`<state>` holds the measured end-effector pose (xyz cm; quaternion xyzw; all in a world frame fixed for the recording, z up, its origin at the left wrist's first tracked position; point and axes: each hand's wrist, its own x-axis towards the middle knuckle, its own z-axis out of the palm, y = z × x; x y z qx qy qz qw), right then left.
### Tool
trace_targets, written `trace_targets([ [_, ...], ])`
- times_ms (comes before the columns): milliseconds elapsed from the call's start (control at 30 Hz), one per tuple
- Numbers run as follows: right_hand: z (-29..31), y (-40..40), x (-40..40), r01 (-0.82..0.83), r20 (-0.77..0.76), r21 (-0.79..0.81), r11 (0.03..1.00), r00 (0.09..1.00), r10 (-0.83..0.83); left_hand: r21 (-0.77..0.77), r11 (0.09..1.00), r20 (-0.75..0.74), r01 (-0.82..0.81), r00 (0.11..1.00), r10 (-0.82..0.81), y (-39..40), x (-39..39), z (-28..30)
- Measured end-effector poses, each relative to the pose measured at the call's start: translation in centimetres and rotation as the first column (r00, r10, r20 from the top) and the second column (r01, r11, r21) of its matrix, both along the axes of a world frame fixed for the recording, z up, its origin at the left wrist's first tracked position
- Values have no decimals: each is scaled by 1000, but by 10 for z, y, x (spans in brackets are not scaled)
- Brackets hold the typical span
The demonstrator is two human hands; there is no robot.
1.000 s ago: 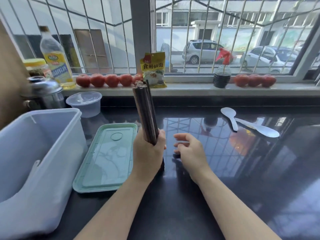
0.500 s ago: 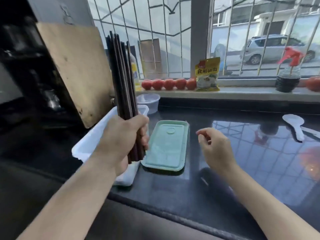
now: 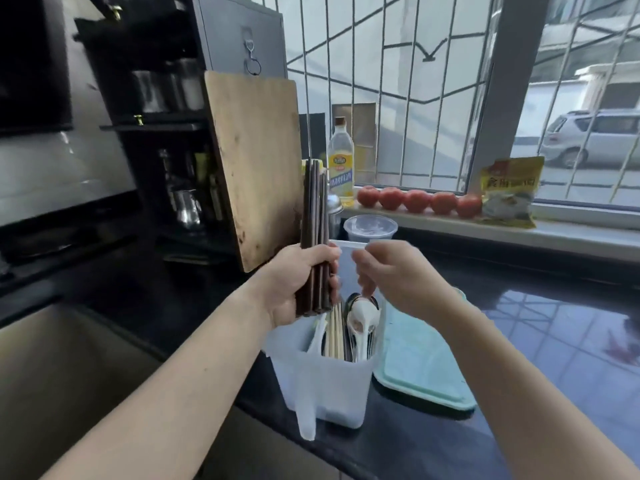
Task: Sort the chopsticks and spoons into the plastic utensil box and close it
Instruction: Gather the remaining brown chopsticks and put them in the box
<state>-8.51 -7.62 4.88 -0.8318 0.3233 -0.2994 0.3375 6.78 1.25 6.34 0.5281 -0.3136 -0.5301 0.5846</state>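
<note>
your left hand (image 3: 298,282) grips the dark chopsticks (image 3: 314,216) upright over the plastic utensil box (image 3: 329,382), which already holds spoons (image 3: 362,320) and pale chopsticks, your right hand (image 3: 398,275) seems loosely curled and empty, and the green lid (image 3: 419,368) lies on the counter (image 3: 554,341), still off.

**Dark sticks, pale box, red row at the window**

The chopsticks (image 3: 314,237) in the left hand are dark brown. The box (image 3: 329,386) is milky, translucent white; inside it stand pale tan chopsticks (image 3: 335,336) and shiny silver spoons (image 3: 362,320). To its right lies a mint-green lid (image 3: 419,368). The surface (image 3: 554,341) is glossy black and mirrors the window grille. At the far side, the tomatoes (image 3: 417,200) are red, the bottle (image 3: 341,168) is yellow with a yellow label, and the packet (image 3: 509,192) is yellow with red lettering. The board (image 3: 256,168) on the left is worn light brown, darker along its edges.
</note>
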Motion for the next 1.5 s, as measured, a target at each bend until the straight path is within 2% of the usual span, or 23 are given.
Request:
trace_targets([
  [200,7,-14,47,-110,197,297,949,979,52,-46,997,98,67,993,-62,1,-3,-3],
  [300,-6,-16,45,-163,413,414,896,910,-25,-38,995,107,91,990,-87,1,-3,-4],
  [367,-10,-10,42,-87,481,420,903,865,-140,-22,997,170,75,983,-70,1,-4,-5],
  [433,-11,-5,46,50,431,366,929,876,-217,-34,998,270,-46,961,53,0,-8,-9],
  [467,-12,-7,48,108,413,337,935,875,-250,-74,985,321,-154,932,170,-1,-10,-11],
  [533,-10,-14,50,205,377,279,938,875,-303,-247,894,365,-374,819,443,-5,-10,-14],
  [600,-4,-20,51,251,236,134,959,932,-276,-358,793,339,-492,723,602,-7,-5,-13],
  [667,-1,-19,54,215,-61,-69,974,974,-219,-324,799,281,-507,755,593,-7,-2,-13],
  [733,-6,-7,57,152,-289,-184,971,936,-202,-220,848,237,-482,817,526,-8,-1,-15],
  [833,-16,0,56,94,-465,-280,955,857,-221,-177,873,214,-454,848,484,-9,1,-14],
  [933,-14,0,51,59,-546,-306,950,807,-226,-176,889,269,-423,848,457,-7,-2,-14],
  [1000,-16,-8,49,63,-491,-322,945,842,-223,-173,907,298,-385,857,421,-4,-7,-14],
  [1100,-11,-22,43,156,-215,-288,945,951,-222,-159,929,255,-334,895,365,0,-11,-11],
  [1167,1,-26,38,82,38,-31,996,996,-80,-143,943,230,-302,916,328,2,-13,-8],
  [1233,6,-21,37,-129,187,225,966,978,87,-141,957,215,-254,935,280,3,-14,-5],
  [1267,6,-18,37,-182,201,234,955,970,136,-144,964,212,-222,945,249,3,-14,-6],
  [1333,1,-18,41,-152,253,188,970,962,102,-148,968,207,-203,951,231,2,-14,-8],
  [1433,-2,-30,43,32,364,185,982,926,-99,-212,900,206,-381,883,423,-4,-10,-13],
  [1500,-2,-37,39,177,221,26,984,959,-178,-309,831,244,-463,806,540,-5,-6,-15],
])
